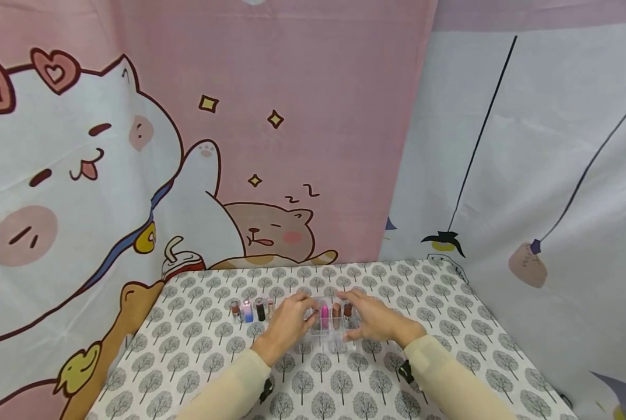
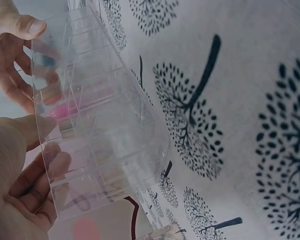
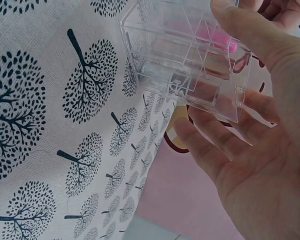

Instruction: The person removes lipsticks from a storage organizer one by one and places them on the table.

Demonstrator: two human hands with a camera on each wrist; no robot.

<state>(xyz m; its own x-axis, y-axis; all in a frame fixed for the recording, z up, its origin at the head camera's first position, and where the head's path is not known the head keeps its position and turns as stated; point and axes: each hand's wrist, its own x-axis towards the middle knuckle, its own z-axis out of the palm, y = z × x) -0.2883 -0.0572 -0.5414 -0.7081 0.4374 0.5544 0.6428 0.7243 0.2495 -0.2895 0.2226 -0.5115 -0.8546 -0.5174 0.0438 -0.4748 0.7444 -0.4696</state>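
Note:
A clear divided lipstick organizer (image 1: 338, 345) stands on the cloth between both hands. Bright pink (image 1: 325, 315), brown (image 1: 336, 311) and dark red (image 1: 348, 311) lipsticks stand upright in its back row. My left hand (image 1: 290, 317) is over the organizer's left end, thumb and fingertips pinching a small lipstick (image 2: 67, 131) beside the pink one; the fingers largely hide it. My right hand (image 1: 374, 318) grips the right end, its thumb at the front and its fingers behind. In the right wrist view, a clear-based lipstick (image 3: 177, 82) shows through the organizer's wall near those fingers.
Left of the organizer stand several lipsticks in a row: a red-brown one (image 1: 235, 309), a pink-to-blue one (image 1: 247, 311), a black one (image 1: 260, 310) and a slim one (image 1: 270, 307) beside my left hand. Tree-print cloth (image 1: 228, 361) covers the table; a cartoon curtain (image 1: 313, 146) hangs behind.

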